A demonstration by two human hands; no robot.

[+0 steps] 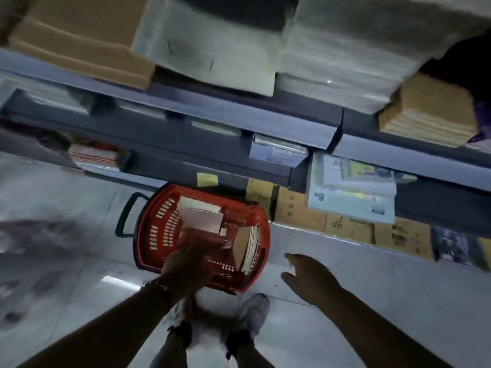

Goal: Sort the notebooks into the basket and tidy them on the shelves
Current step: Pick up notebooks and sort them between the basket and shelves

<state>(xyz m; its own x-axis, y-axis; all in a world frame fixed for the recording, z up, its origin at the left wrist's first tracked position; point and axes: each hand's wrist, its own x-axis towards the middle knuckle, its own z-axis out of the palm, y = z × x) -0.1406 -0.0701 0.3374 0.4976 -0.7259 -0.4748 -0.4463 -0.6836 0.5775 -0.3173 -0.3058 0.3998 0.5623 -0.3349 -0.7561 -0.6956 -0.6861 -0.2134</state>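
A red basket (151, 229) with a dark handle (127, 216) stands on the tiled floor below the shelves. Inside it, a pale stack of notebooks (202, 212) lies at the far side and brown-covered notebooks (245, 248) stand on edge at the right. My left hand (186, 269) reaches into the basket's near side; it is blurred, with a blurred reddish shape just beyond its fingers, so its grip is unclear. My right hand (305, 274) hovers over the floor to the right of the basket, fingers spread and holding nothing.
Grey shelves (239, 120) rise ahead, carrying brown notebook stacks (79, 43), wrapped white stacks (345, 65) and a smaller brown stack (430, 112). Cardboard boxes (300, 208) line the floor under the lowest shelf. My white shoes (252, 312) stand just behind the basket.
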